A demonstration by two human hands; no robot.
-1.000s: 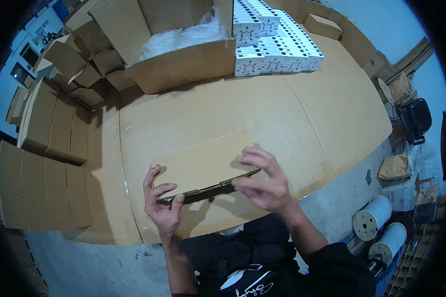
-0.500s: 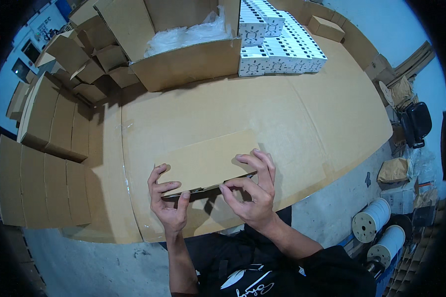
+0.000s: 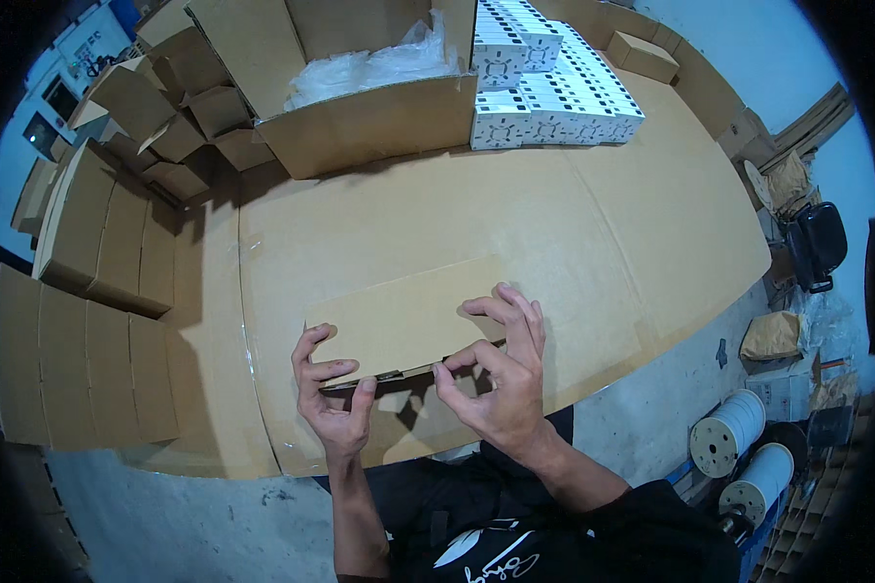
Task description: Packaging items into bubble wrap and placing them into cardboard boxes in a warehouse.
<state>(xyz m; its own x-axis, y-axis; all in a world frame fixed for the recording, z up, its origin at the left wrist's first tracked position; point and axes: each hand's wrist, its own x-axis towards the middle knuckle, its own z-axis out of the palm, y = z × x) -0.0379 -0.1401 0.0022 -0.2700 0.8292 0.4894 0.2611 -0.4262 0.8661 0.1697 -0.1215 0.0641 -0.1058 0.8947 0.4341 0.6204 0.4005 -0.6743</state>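
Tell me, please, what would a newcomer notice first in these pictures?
Probably the brown carton gripped by the left hand and right hand, just below centre. Next, the stacked white boxes at the top, right of the large open box holding translucent plastic.

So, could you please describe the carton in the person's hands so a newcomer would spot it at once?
Find the big brown table, then look near its front edge. There the left hand and right hand hold a flat-topped tan carton. Unlike the cartons lined up at left, it alone is being held.
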